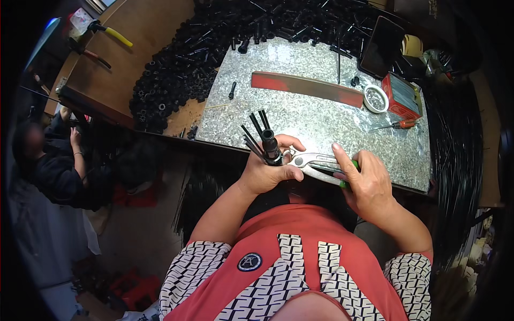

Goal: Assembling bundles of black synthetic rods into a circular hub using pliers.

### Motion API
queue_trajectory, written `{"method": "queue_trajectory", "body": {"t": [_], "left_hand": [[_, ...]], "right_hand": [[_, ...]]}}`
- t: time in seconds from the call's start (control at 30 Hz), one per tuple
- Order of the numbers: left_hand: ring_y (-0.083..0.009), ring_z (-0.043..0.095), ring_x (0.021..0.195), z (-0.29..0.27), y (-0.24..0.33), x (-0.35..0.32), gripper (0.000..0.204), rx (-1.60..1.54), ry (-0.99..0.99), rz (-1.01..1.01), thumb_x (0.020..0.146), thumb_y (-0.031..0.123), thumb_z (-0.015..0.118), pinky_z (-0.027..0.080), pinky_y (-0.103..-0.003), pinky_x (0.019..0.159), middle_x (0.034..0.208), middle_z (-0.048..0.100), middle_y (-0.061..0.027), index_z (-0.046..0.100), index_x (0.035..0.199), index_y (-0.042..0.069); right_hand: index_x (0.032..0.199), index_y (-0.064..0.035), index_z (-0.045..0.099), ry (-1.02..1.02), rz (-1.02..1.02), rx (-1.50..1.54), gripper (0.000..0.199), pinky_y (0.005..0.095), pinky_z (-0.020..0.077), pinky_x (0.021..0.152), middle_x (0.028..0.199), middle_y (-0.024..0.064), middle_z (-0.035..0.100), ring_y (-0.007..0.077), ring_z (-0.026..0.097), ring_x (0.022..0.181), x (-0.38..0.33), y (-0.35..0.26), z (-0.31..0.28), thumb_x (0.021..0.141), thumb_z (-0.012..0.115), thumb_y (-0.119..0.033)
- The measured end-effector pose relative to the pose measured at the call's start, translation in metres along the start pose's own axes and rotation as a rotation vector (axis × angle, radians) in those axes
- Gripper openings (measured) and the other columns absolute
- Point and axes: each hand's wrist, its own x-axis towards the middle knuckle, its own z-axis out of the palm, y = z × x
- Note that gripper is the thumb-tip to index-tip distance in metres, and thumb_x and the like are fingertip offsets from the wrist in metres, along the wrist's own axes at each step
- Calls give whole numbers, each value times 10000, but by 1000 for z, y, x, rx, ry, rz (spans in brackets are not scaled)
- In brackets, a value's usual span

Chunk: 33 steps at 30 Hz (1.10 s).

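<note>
My left hand (261, 175) is closed around a black tubular piece (270, 143) with several thin black rods fanned beside it; it looks like part of an umbrella frame. The tube's open end points up. My right hand (369, 183) grips silver pliers (310, 159) with green handles, its index finger stretched along them. The pliers' jaws reach the base of the tube, beside my left thumb and fingers. Whether they bite on anything there is hidden. Both hands are at the near edge of the speckled stone worktop (300, 115).
Black plastic parts (182, 69) are heaped along the back and left. A worn red metal strip (305, 88), a white bowl (376, 99), a red box (401, 96) and a screwdriver (402, 124) lie on the worktop. Long black rods (455, 144) hang at right. Another person (59, 155) sits at far left.
</note>
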Motion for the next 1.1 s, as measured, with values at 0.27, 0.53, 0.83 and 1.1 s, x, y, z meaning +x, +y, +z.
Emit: {"method": "queue_trajectory", "body": {"t": [0.27,0.53,0.83,1.1], "left_hand": [[-16,436,696,1,-1,2,657,62,-14,41,551,406,886,344,-170,608,881,582,43,616,1017,32],[-1,417,644,2,0,4,741,8,25,21,548,518,862,293,-150,551,826,563,41,604,1033,19],[-23,492,619,-3,-1,6,780,-48,-124,-16,602,522,828,333,-163,532,725,584,-1,534,1067,-32],[-56,510,705,6,0,8,546,-12,-159,-54,651,363,857,390,-203,624,798,595,-4,584,960,5]], "right_hand": [[1361,-98,459,-104,-1,11,704,381,384,501,707,96,423,260,480,570,-1,-2,-17,703,702,-33],[1373,-96,440,-88,27,20,751,384,406,545,753,105,435,262,491,626,-3,-3,-11,675,709,-29],[1330,-167,510,-55,-76,-40,661,343,404,546,759,82,421,220,468,636,-5,8,-37,702,675,-41],[1334,-180,517,-143,-94,-121,587,301,381,475,706,67,381,188,440,559,-8,4,-55,766,610,-65]]}}
